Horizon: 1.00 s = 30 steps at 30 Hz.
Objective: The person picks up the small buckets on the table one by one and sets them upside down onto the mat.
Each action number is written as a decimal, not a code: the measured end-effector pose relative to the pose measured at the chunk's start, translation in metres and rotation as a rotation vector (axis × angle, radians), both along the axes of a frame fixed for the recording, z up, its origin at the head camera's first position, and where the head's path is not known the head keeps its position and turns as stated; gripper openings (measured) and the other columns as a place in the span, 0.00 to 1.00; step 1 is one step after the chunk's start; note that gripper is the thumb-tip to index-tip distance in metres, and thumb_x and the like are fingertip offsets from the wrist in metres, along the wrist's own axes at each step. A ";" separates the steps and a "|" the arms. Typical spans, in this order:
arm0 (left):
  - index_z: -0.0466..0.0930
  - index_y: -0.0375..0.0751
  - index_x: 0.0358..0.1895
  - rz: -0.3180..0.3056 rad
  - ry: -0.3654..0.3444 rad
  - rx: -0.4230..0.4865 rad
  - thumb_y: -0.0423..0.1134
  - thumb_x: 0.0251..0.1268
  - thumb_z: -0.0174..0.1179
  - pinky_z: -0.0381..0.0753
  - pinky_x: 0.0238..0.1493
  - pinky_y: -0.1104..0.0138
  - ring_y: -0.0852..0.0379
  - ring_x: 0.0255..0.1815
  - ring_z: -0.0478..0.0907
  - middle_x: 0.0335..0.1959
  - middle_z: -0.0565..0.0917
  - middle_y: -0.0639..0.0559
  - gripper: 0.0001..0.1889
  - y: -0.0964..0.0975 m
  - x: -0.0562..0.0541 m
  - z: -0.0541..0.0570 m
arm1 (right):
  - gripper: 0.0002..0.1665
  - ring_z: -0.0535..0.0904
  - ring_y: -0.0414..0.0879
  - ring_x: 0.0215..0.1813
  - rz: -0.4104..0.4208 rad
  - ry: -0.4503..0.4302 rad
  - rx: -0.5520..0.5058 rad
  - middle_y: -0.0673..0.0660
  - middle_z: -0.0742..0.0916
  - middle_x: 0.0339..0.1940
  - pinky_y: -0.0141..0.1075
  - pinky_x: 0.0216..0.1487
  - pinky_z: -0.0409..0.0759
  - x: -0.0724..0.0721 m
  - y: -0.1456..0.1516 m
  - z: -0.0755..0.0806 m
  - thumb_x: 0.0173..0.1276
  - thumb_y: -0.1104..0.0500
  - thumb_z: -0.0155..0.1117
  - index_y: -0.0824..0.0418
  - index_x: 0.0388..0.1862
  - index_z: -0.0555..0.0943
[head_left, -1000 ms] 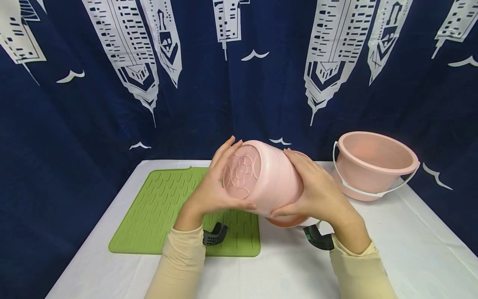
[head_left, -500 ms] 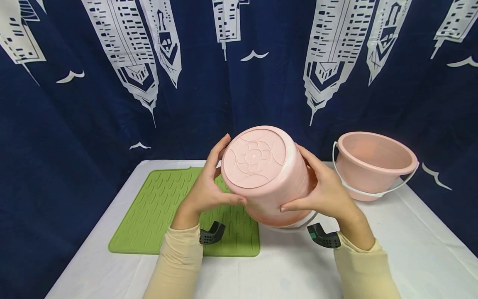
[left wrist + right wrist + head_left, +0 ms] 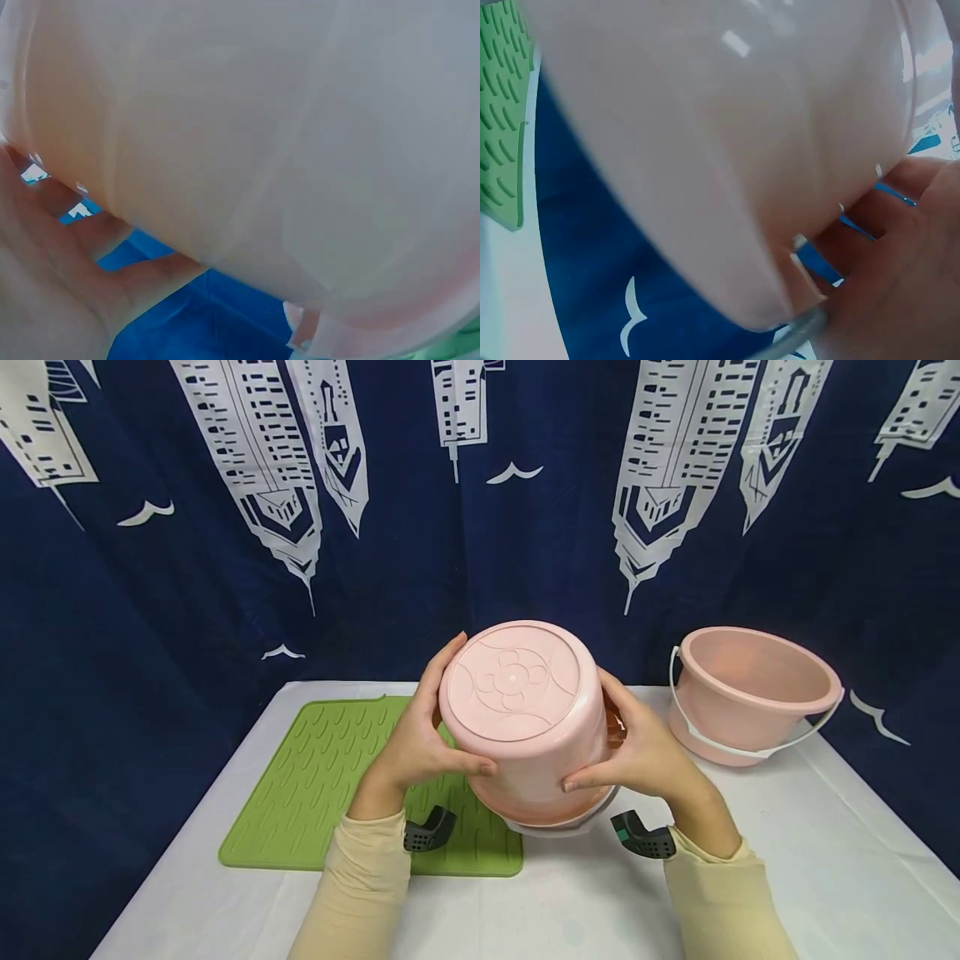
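A pale pink plastic bucket (image 3: pixel 517 685) is held up in the middle of the head view, tipped bottom-up. Its base, with a raised flower pattern, faces the head camera, and its mouth points down and away. My left hand (image 3: pixel 420 743) grips the left side, thumb on the near wall. On the right side my right hand (image 3: pixel 641 752) holds it near the rim, thumb likewise in front. The white handle (image 3: pixel 562 833) hangs below the rim. Both wrist views are mostly filled by the bucket's wall (image 3: pixel 247 135), with fingers (image 3: pixel 859 214) spread along it.
Beneath and left of the held bucket lies a green ridged drying mat (image 3: pixel 300 802) on the white-covered table (image 3: pixel 555 918). A second pink bucket (image 3: pixel 750 710) with a white handle stands upright at the back right. Behind the table hangs a navy curtain (image 3: pixel 465 568) with white buildings.
The bucket has turned from lying on its side, base to the left, to nearly upside down with its base facing up. Both hands have kept hold. The second bucket has not moved.
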<state>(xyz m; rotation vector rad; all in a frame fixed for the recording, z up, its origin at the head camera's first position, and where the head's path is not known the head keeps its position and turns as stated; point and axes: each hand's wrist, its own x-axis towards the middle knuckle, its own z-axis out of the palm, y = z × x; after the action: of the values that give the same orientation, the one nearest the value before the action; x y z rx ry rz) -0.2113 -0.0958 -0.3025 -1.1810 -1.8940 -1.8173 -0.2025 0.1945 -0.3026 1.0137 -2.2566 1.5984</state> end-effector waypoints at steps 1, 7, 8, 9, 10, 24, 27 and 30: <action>0.46 0.49 0.82 0.008 0.003 -0.001 0.65 0.30 0.82 0.61 0.72 0.57 0.49 0.73 0.62 0.77 0.60 0.48 0.72 0.000 0.000 0.000 | 0.80 0.74 0.52 0.62 -0.002 -0.003 0.008 0.53 0.75 0.69 0.37 0.57 0.79 0.000 0.000 0.000 0.25 0.69 0.92 0.45 0.80 0.60; 0.51 0.52 0.81 0.065 -0.006 -0.022 0.50 0.28 0.89 0.68 0.68 0.58 0.51 0.71 0.66 0.76 0.63 0.52 0.71 0.001 0.005 0.004 | 0.88 0.65 0.49 0.74 -0.050 0.077 0.065 0.50 0.65 0.79 0.32 0.70 0.62 0.006 0.001 0.004 0.24 0.65 0.93 0.45 0.84 0.51; 0.51 0.53 0.81 0.075 -0.012 -0.035 0.44 0.26 0.89 0.69 0.66 0.57 0.52 0.70 0.66 0.75 0.64 0.53 0.71 0.001 0.005 0.004 | 0.89 0.64 0.49 0.75 -0.052 0.098 0.069 0.50 0.63 0.80 0.31 0.71 0.60 0.007 0.001 0.005 0.24 0.65 0.94 0.46 0.84 0.49; 0.51 0.54 0.81 0.085 -0.015 -0.050 0.39 0.26 0.89 0.71 0.65 0.57 0.53 0.69 0.67 0.75 0.65 0.54 0.71 0.002 0.006 0.004 | 0.90 0.63 0.49 0.75 -0.045 0.111 0.065 0.52 0.63 0.80 0.31 0.72 0.59 0.008 0.001 0.006 0.23 0.65 0.93 0.47 0.84 0.47; 0.51 0.54 0.81 0.094 -0.019 -0.064 0.34 0.25 0.88 0.71 0.64 0.56 0.54 0.69 0.68 0.74 0.66 0.54 0.72 0.002 0.007 0.005 | 0.91 0.63 0.49 0.75 -0.033 0.121 0.058 0.53 0.63 0.80 0.32 0.72 0.59 0.010 0.000 0.007 0.23 0.65 0.93 0.48 0.84 0.46; 0.47 0.53 0.82 0.104 0.006 -0.110 0.27 0.24 0.87 0.71 0.64 0.56 0.54 0.68 0.68 0.76 0.62 0.57 0.74 0.006 0.009 0.006 | 0.88 0.60 0.50 0.77 -0.039 0.177 -0.030 0.57 0.62 0.80 0.34 0.75 0.54 0.014 -0.018 0.009 0.27 0.67 0.92 0.54 0.84 0.45; 0.45 0.54 0.82 0.105 0.003 -0.120 0.27 0.24 0.87 0.70 0.66 0.56 0.54 0.70 0.67 0.78 0.59 0.57 0.75 0.005 0.009 0.008 | 0.87 0.63 0.51 0.75 -0.030 0.185 -0.067 0.59 0.63 0.79 0.33 0.73 0.59 0.014 -0.020 0.010 0.26 0.72 0.90 0.56 0.84 0.48; 0.45 0.56 0.82 0.102 -0.019 -0.119 0.27 0.24 0.87 0.70 0.66 0.55 0.55 0.71 0.65 0.78 0.58 0.59 0.76 0.004 0.012 0.010 | 0.86 0.66 0.52 0.72 -0.023 0.197 -0.098 0.61 0.65 0.77 0.33 0.71 0.62 0.015 -0.023 0.010 0.25 0.74 0.90 0.58 0.83 0.49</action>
<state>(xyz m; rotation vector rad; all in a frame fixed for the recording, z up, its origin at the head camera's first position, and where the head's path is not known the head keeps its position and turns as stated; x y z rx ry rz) -0.1997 -0.0917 -0.2929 -1.0852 -2.0591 -1.6895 -0.1878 0.1717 -0.2928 1.0651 -2.0331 1.5115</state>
